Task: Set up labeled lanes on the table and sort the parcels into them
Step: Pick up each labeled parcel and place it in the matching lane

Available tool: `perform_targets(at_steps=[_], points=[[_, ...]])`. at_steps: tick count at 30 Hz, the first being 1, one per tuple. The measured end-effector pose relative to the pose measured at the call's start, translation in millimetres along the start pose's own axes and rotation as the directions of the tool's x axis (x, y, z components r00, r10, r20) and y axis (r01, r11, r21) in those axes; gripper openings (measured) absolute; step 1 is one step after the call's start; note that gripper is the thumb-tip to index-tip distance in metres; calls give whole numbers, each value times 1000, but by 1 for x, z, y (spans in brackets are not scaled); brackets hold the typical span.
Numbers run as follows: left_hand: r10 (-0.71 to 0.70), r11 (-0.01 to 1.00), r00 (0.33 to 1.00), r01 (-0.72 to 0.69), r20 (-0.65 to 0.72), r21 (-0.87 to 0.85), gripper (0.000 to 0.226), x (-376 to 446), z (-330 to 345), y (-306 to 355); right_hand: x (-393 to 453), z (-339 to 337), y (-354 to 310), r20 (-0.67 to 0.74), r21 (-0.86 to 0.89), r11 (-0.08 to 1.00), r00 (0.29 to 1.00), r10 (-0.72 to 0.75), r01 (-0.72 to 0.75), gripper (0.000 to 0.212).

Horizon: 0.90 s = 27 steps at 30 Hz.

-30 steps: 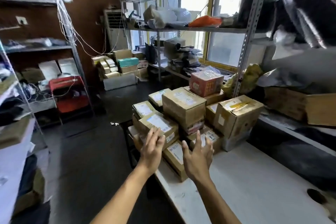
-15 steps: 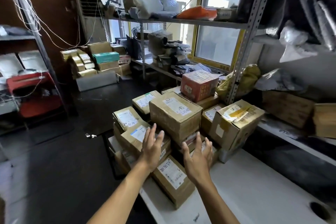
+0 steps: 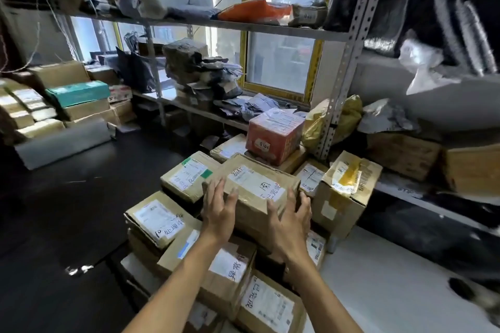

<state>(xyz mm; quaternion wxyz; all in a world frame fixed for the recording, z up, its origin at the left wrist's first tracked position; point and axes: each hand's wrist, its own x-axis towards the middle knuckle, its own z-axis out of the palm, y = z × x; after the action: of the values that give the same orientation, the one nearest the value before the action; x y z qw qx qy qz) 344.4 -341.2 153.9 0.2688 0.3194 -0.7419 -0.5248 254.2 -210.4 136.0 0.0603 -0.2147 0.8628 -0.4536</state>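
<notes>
Now, both hands at the top brown box (image 3: pixel 251 192) of the parcel heap at the table's near-left end. Left hand (image 3: pixel 219 215) flat against its near-left face, fingers straight and spread; right hand (image 3: pixel 290 220) cupped at the near-right corner, fingers a little bent over the edge (hard to tell whether truly gripping or only resting there). No lift evident yet.

Best done squarely: palms pressing inward from opposite sides, thumbs low, then straight up rather than dragging forward, since the box sits across several smaller parcels and a slide could tip the labelled box (image 3: pixel 189 174) just to its left or the one (image 3: pixel 159 220) below it. Worth minding the open-flapped carton (image 3: pixel 347 189) close on the right, and the red cube-shaped parcel (image 3: pixel 274 135) perched behind.

Handwritten marks on the top label probably tell the lane, so better kept facing up and readable. Bare white table (image 3: pixel 378 292) to the right looks the likely landing ground; no lane labels visible there from here, so the setup judged barely begun. Load probably light to moderate, cardboard slightly crumpled, tape glossy and maybe slippery under the fingers.
</notes>
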Motion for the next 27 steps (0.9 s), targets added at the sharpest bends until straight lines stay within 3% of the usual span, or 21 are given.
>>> perform_targets(at_steps=[5,10,17,20,23,25,27], points=[[99,995,993,-99,59,-13,79,29,4,5,11,6,-8,-85,-20,1000,996,14,-15,75],[106,994,993,-104,54,-31,80,40,16,1,20,-1,-7,-127,-41,997,990,61,-66,72],[25,990,974,-56,-226,-128,92,32,28,-13,63,-18,-13,-57,-69,996,997,45,-49,72],[-122,955,970,57,-212,-291,80,15,35,-13,104,-23,-18,16,-115,993,1000,14,-12,71],[-323,853,935,221,-146,-472,85,7,47,-15,153,-23,-29,201,-219,974,980,-6,51,76],[-376,807,916,250,-139,-535,85,6,56,-13,177,-20,-40,375,-269,961,926,36,71,79],[-400,780,904,249,-152,-574,77,8,62,-8,189,-16,-48,529,-230,973,839,125,0,86]])
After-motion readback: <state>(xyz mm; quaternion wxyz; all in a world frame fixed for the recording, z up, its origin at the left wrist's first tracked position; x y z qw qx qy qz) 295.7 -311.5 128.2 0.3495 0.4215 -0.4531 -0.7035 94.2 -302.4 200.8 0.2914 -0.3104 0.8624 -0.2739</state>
